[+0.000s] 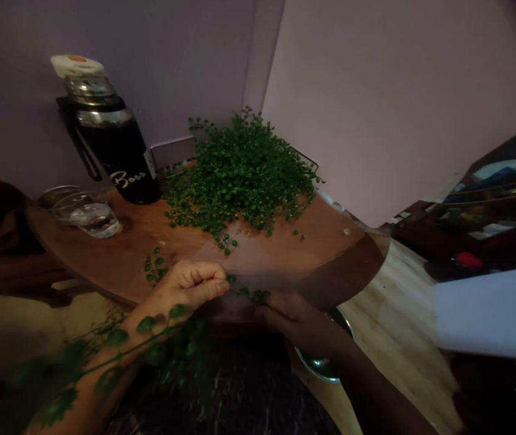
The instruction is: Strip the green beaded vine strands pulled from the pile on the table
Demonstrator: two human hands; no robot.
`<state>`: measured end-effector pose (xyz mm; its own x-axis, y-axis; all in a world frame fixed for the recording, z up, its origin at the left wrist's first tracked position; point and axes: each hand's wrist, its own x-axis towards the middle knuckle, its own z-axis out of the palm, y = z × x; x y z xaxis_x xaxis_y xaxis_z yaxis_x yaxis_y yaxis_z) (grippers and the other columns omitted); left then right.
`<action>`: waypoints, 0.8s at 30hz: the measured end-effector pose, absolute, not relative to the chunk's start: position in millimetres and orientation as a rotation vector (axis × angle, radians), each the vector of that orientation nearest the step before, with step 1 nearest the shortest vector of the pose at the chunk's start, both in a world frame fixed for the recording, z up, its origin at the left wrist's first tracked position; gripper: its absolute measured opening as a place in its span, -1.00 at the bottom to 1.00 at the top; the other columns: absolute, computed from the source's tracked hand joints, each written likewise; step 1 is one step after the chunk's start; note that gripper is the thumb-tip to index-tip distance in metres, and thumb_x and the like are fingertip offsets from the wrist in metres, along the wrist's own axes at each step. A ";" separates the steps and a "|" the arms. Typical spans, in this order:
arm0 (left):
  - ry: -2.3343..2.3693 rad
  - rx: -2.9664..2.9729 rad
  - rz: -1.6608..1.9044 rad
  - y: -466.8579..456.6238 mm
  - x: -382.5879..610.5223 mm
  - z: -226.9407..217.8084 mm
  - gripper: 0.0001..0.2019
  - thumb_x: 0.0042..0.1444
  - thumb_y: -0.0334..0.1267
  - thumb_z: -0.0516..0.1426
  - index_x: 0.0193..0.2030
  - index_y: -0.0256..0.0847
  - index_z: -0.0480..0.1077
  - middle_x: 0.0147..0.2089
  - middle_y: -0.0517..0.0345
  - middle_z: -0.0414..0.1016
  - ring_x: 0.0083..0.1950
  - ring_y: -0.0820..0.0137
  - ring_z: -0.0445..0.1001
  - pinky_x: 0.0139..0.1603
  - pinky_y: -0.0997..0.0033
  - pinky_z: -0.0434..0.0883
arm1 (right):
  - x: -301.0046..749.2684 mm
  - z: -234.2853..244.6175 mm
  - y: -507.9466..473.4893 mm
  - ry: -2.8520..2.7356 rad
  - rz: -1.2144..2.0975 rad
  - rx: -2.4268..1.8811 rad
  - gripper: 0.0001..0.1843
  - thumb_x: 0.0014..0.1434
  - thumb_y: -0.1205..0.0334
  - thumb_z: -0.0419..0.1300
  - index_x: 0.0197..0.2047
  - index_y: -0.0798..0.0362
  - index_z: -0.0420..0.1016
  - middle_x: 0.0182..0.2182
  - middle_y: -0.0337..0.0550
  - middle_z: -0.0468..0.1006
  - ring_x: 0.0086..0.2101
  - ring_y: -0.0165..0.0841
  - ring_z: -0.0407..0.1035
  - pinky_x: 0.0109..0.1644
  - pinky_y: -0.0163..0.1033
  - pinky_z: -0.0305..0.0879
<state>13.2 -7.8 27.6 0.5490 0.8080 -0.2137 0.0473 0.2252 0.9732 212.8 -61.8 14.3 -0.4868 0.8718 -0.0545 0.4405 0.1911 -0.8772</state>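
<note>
Vine sprig [246,294] with small round leaves stretches almost level between the two hands, just off the curved edge of the wooden tabletop [117,260]. The left hand [190,291] is curled, its thumb and fingertips pinched on the sprig's near end, so it is the hand closer to the stem. The right hand [290,319] sits just beside the sprig's far end with its fingers bent inward; the shadow hides whether they grip it. A longer leafy stem [113,344] hangs blurred across the left forearm [90,393]. Farther along the tabletop, a dense plant mound [240,175] spills toward the hands, with a loose sprig [153,266] lying apart from it. A black flask [113,158] and a glass of water [90,216] stand to the left, with bare wood in front of the mound. A steel bowl [321,365] sits below the edge.
</note>
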 end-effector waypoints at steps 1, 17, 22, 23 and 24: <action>0.860 1.309 0.585 -7.3 12.4 29.7 -0.72 -0.11 -0.23 0.16 -0.70 -0.27 0.22 -0.68 0.28 0.02 -0.63 0.58 -0.05 -0.64 0.52 -0.10 | 213.9 15.7 -63.9 -2.019 1.246 -1.206 -0.78 0.24 0.29 -0.07 -0.42 0.08 0.27 -0.49 -0.30 0.29 -0.45 -0.49 0.18 -0.35 -0.37 0.10; 0.900 1.425 0.703 -8.9 4.2 40.8 -0.83 -0.14 -0.35 0.15 -0.66 -0.25 0.27 -0.69 0.28 0.11 -0.61 0.55 0.06 -0.63 0.56 0.02 | 231.6 8.4 -81.3 -2.024 1.364 -1.288 -0.70 0.23 0.12 -0.05 -0.45 0.06 0.32 -0.50 -0.25 0.29 -0.41 -0.42 0.17 -0.29 -0.30 0.16; 1.124 1.247 1.135 9.9 -34.1 61.6 -0.80 -0.10 -0.31 0.17 -0.63 -0.31 0.28 -0.70 0.32 0.13 -0.67 0.68 0.06 -0.68 0.66 -0.06 | 265.9 -19.0 -90.8 -1.463 1.437 -1.541 -0.64 0.18 0.09 0.03 -0.58 0.09 0.22 -0.62 -0.28 0.16 -0.60 -0.51 0.01 -0.58 -0.37 -0.05; 1.106 1.194 1.149 12.1 -34.5 63.0 -0.82 -0.07 -0.31 0.17 -0.60 -0.33 0.31 -0.69 0.32 0.15 -0.67 0.68 0.07 -0.69 0.67 -0.06 | 267.7 -21.1 -90.0 -1.290 1.454 -1.532 -0.66 0.17 0.08 0.04 -0.56 0.09 0.24 -0.62 -0.29 0.15 -0.63 -0.53 -0.03 -0.62 -0.38 -0.12; 1.062 1.132 1.118 13.2 -31.2 62.6 -0.84 -0.03 -0.30 0.16 -0.53 -0.34 0.34 -0.64 0.30 0.21 -0.64 0.67 0.13 -0.68 0.67 0.00 | 266.3 -21.4 -88.2 -1.140 1.484 -1.510 -0.70 0.15 0.08 0.06 -0.52 0.09 0.28 -0.61 -0.29 0.16 -0.64 -0.55 -0.05 -0.65 -0.40 -0.19</action>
<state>-31.2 13.2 62.6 0.1323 0.9893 -0.0612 -0.1119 0.0762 0.9908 266.3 -88.2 -21.4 -0.0545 0.9329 -0.3560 0.1034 -0.3494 -0.9313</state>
